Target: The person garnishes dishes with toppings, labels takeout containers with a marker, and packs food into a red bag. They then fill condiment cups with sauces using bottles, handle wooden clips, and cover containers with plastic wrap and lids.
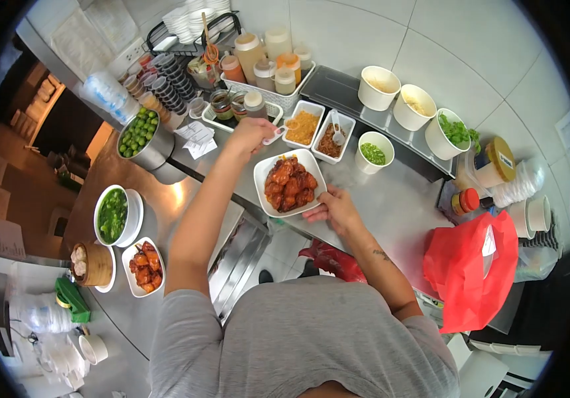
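Observation:
My right hand [335, 209] grips the near right rim of a square white bowl [263, 174], thumb on the edge and fingers beneath. Glossy red-brown glazed chicken pieces [290, 184] fill it. My left hand [250, 137] reaches over the counter, its fingers closed on the handle of a white spoon [276, 136]. The spoon's head points toward a white tub of golden crumbs [303, 126]. Beside that tub stands another with brown bits [333, 140] and its own spoon [338, 136]. A round tub of chopped green onion [372, 154] sits to the right.
Sauce bottles [249, 50] crowd a white basket at the back. On the left are a pot of green limes [140, 136], a bowl of greens [113, 215], a second chicken dish [146, 268] and a bamboo steamer [93, 264]. A red bag [470, 272] stands at right.

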The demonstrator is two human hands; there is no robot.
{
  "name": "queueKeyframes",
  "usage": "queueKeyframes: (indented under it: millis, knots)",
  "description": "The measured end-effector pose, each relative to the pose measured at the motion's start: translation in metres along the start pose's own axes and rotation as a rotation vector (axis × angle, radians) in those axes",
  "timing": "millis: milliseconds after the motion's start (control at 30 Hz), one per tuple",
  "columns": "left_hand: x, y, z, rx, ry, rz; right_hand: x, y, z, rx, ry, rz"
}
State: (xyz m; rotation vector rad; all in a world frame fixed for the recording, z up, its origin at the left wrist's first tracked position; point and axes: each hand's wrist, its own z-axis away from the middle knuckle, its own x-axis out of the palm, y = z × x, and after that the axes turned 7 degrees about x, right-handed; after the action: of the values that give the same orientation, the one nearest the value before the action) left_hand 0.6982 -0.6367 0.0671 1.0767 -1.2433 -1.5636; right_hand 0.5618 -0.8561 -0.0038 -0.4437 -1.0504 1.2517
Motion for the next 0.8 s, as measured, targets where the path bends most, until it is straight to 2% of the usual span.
queueKeyframes:
  millis: [100, 200, 233, 333, 467, 600, 633, 733, 767, 800]
  knots:
    - [-0.01, 0.026, 0.054, 0.183, 0.026, -0.151, 0.006, -0.002, -0.001, 0.0, -0.032, 0.021]
    - [-0.033, 0.015, 0.088, 0.21, -0.089, -0.459, 0.02, -0.004, -0.002, 0.011, -0.059, 0.052]
    - [-0.034, 0.018, 0.102, 0.217, 0.032, -0.569, 0.027, -0.006, -0.001, 0.018, -0.063, 0.072]
    - [-0.044, 0.008, 0.131, 0.308, 0.134, -0.811, 0.047, -0.003, -0.006, 0.033, -0.112, 0.115]
    - [-0.05, 0.011, 0.177, 0.396, 0.33, -0.974, 0.076, 0.004, -0.014, 0.063, -0.204, 0.167]
    - [-0.062, -0.005, 0.216, 0.418, 0.468, -0.987, 0.108, 0.017, -0.025, 0.11, -0.258, 0.214]
    - [-0.067, -0.004, 0.225, 0.347, 0.507, -1.014, 0.116, 0.023, -0.031, 0.123, -0.278, 0.224]
    - [-0.083, -0.027, 0.247, 0.342, 0.432, -1.012, 0.142, 0.037, -0.038, 0.168, -0.33, 0.243]
    - [-0.087, -0.036, 0.251, 0.392, 0.536, -0.956, 0.152, 0.04, -0.042, 0.181, -0.347, 0.249]
    - [-0.093, -0.04, 0.258, 0.35, 0.585, -0.891, 0.161, 0.045, -0.046, 0.186, -0.369, 0.256]
